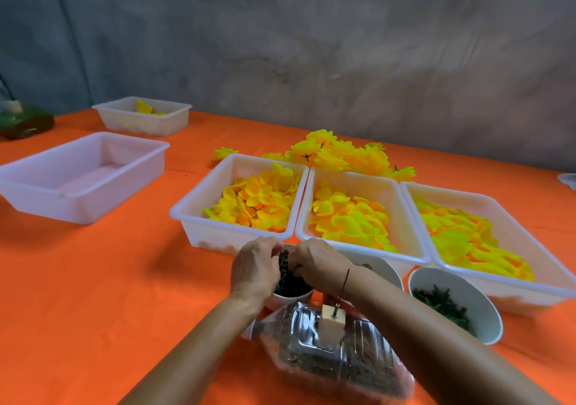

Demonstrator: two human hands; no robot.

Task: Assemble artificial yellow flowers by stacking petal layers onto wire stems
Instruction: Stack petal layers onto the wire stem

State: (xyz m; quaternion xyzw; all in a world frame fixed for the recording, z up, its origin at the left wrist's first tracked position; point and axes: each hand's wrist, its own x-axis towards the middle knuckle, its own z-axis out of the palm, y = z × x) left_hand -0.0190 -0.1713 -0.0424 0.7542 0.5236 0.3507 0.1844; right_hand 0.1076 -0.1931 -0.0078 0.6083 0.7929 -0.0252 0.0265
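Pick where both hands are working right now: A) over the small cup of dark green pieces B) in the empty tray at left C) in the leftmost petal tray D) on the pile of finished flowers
A: the left hand and right hand meet over the small white cup, fingers curled in its dark green pieces, short of the petal trays.

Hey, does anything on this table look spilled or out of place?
One yellow flower lies alone on the orange table, left of the flower pile behind the trays. Otherwise nothing looks spilled.
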